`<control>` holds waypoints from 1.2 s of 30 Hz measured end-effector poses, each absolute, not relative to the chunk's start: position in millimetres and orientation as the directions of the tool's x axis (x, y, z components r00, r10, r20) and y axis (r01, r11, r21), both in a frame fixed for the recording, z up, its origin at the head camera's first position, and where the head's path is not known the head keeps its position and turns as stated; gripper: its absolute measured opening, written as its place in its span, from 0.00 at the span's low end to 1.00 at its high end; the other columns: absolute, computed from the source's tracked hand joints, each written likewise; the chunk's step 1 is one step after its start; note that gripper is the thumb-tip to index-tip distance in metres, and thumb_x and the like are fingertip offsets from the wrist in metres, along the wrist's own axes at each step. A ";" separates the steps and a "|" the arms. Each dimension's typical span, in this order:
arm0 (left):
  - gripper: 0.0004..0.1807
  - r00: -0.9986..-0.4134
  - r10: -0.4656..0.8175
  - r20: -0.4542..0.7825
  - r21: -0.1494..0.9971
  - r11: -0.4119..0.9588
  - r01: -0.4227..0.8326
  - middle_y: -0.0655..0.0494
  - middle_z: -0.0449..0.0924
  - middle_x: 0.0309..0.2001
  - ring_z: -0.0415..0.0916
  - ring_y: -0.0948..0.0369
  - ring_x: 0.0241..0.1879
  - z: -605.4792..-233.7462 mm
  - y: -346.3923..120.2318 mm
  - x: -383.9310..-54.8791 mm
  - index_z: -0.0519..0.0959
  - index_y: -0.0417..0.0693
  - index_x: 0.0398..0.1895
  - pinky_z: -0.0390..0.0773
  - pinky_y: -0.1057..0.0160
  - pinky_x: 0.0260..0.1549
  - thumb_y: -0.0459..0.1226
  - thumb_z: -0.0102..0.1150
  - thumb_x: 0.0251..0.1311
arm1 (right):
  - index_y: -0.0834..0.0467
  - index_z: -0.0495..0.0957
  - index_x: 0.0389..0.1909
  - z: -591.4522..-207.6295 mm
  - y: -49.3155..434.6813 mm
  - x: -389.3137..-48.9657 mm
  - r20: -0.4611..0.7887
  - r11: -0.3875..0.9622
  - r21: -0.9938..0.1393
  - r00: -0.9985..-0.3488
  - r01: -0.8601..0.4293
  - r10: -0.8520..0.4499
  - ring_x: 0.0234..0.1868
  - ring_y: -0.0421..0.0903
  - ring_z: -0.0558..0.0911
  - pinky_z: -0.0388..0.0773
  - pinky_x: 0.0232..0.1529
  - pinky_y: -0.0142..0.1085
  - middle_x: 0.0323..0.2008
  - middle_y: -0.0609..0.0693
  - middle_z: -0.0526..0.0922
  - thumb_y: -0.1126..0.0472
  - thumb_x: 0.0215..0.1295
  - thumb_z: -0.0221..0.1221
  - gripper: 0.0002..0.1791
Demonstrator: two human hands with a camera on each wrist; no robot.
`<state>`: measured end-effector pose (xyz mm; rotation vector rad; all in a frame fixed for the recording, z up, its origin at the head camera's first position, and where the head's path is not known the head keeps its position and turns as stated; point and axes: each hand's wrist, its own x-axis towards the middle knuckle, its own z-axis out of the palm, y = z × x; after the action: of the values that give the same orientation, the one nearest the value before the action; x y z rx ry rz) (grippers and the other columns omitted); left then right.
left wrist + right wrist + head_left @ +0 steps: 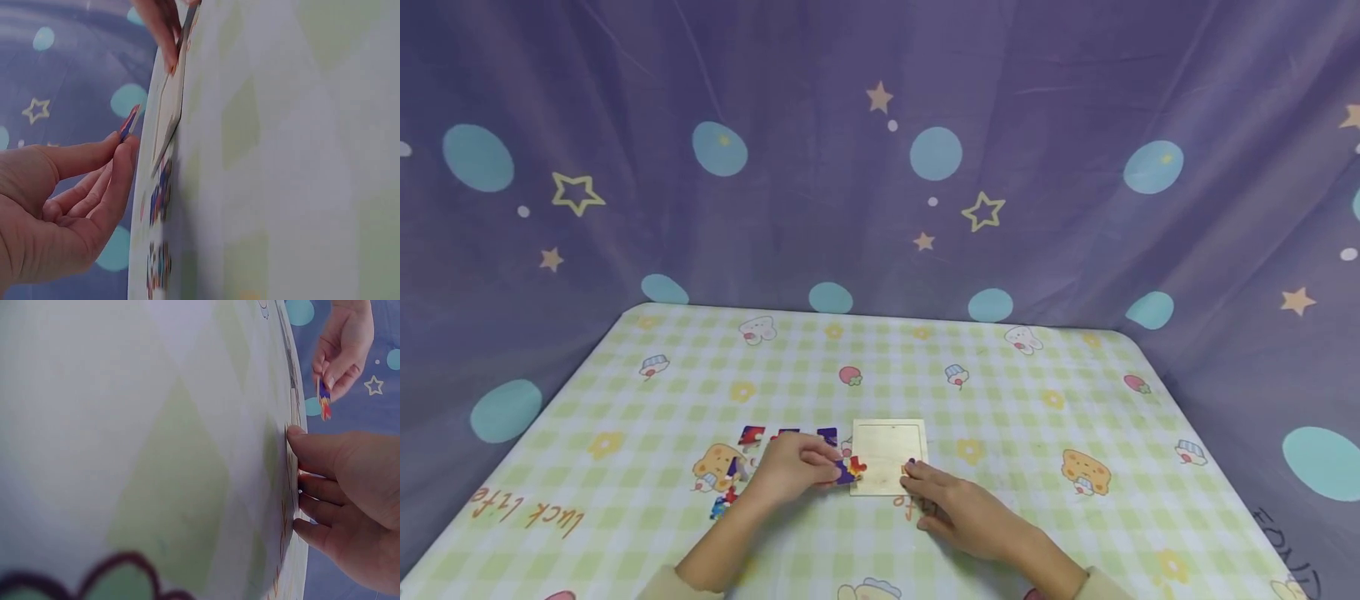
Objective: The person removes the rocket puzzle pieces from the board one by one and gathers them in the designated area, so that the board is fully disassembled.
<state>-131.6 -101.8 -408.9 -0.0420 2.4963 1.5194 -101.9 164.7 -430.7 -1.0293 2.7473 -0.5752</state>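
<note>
My left hand [792,468] pinches a purple, red and yellow jigsaw piece [853,470] between thumb and fingertips. In the left wrist view this piece [129,122] is tilted up on edge, raised above the table. Just right of it lies a flat, pale wooden puzzle tray [883,450] with a raised rim. My right hand [967,512] rests at the tray's lower right, fingers extended, fingertips on its edge. A small coloured jigsaw piece [906,469] shows by those fingertips, mostly hidden under them.
Several loose jigsaw pieces lie left of the tray, among them a red one [751,435], a purple one [827,435] and a blue-red one [722,506]. My left hand and forearm cover some. A green checked cloth [1000,417] covers the table; a purple curtain [820,208] hangs behind.
</note>
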 end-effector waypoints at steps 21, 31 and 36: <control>0.10 -0.952 0.177 -0.251 0.836 0.535 -0.121 0.48 0.87 0.28 0.84 0.60 0.25 -405.7 -172.6 -124.4 0.84 0.34 0.36 0.83 0.62 0.27 0.32 0.68 0.51 | 0.56 0.68 0.66 -432.5 163.6 -101.7 -0.013 0.701 -0.404 -0.762 -0.589 -0.648 0.71 0.50 0.67 0.71 0.64 0.44 0.71 0.52 0.64 0.54 0.65 0.59 0.29; 0.06 -0.967 0.139 -0.213 0.751 0.656 -0.071 0.53 0.84 0.19 0.79 0.65 0.18 -411.0 -180.8 -116.9 0.86 0.39 0.28 0.72 0.71 0.25 0.33 0.70 0.48 | 0.55 0.68 0.66 -431.4 163.2 -101.2 -0.019 0.708 -0.402 -0.768 -0.580 -0.640 0.71 0.50 0.67 0.71 0.64 0.44 0.72 0.52 0.64 0.54 0.65 0.59 0.29; 0.05 -0.985 0.048 -0.167 0.682 0.727 -0.080 0.57 0.81 0.15 0.77 0.65 0.22 -406.4 -173.7 -113.1 0.84 0.44 0.21 0.66 0.67 0.33 0.33 0.73 0.43 | 0.55 0.68 0.66 -432.3 162.3 -100.8 -0.012 0.712 -0.395 -0.771 -0.581 -0.636 0.71 0.49 0.67 0.72 0.64 0.43 0.71 0.52 0.65 0.54 0.65 0.59 0.29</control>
<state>-113.1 -173.7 -406.4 -0.0258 2.7562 1.0995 -100.8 162.3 -432.3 -0.9902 2.7681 -0.5642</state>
